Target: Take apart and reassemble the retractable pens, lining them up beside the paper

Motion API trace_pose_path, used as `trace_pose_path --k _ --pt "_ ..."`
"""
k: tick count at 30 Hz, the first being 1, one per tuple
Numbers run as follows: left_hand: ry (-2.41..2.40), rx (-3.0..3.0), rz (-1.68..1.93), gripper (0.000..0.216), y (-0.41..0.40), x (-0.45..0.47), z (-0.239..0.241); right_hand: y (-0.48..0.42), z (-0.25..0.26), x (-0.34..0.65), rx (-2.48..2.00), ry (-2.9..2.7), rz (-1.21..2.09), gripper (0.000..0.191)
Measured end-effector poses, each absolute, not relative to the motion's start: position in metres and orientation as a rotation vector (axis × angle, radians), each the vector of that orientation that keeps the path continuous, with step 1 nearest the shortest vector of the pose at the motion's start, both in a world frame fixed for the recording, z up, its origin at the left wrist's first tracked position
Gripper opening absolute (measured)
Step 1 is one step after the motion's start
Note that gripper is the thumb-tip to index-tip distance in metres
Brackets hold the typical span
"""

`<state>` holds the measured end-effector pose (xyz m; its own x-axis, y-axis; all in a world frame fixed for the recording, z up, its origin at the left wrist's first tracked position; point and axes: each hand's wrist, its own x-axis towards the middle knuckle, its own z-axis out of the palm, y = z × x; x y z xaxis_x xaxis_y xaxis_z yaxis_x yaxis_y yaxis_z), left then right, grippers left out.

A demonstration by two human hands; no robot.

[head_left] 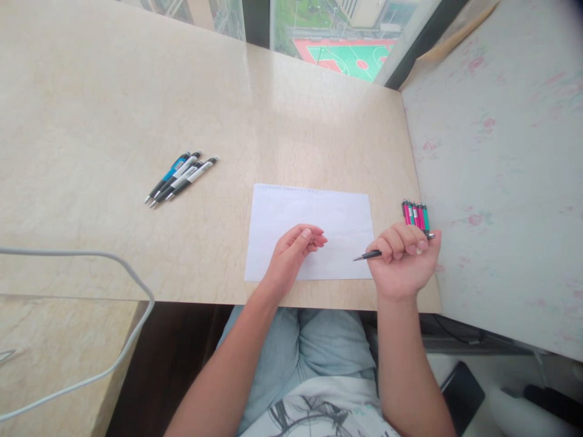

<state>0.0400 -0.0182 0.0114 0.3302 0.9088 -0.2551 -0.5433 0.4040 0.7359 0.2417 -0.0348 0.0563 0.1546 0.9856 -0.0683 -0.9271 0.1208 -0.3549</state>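
My right hand (404,258) is closed around a dark pen (370,255), its tip pointing left over the right edge of a white sheet of paper (319,212). My left hand (294,252) rests on the lower part of the sheet, fingers loosely curled and holding nothing. Just beyond my right hand lies a small bundle of pink and green pens (415,215) on the table. A group of several black, blue and white pens (180,176) lies to the left on the beige marble table (113,109).
A wall with a faded floral pattern (501,182) borders the table on the right. A window (346,36) at the far edge looks down on a sports court. A grey cable (132,285) loops at the lower left. My lap is below the table's near edge.
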Motion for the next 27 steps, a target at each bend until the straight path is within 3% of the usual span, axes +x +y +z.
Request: trace_pose_path --k 6,11,16,19,21,25,27 --pt "0.736 0.587 1.021 0.025 -0.019 0.039 0.013 -0.037 0.06 0.241 -0.6 -0.304 1.261 0.038" --pt "0.733 0.587 1.024 0.024 -0.019 0.039 0.013 -0.037 0.063 0.237 -0.607 -0.388 1.247 0.011" --pt "0.751 0.562 1.025 0.024 -0.018 0.04 0.013 -0.031 0.064 0.23 -0.819 -0.521 1.358 0.017" --pt "0.757 0.568 1.023 0.025 -0.018 0.04 0.014 -0.027 0.063 0.224 -0.916 -0.596 1.402 0.052" --pt "0.754 0.568 1.025 0.025 -0.018 0.04 0.014 -0.025 0.063 0.221 -0.954 -0.659 1.385 0.064" --pt "0.752 0.553 1.026 0.024 -0.018 0.04 0.014 -0.016 0.06 0.217 -1.095 -0.786 1.25 0.065" --pt "0.77 0.554 1.029 0.024 -0.018 0.04 0.014 -0.009 0.058 0.216 -1.135 -0.876 1.152 0.054"
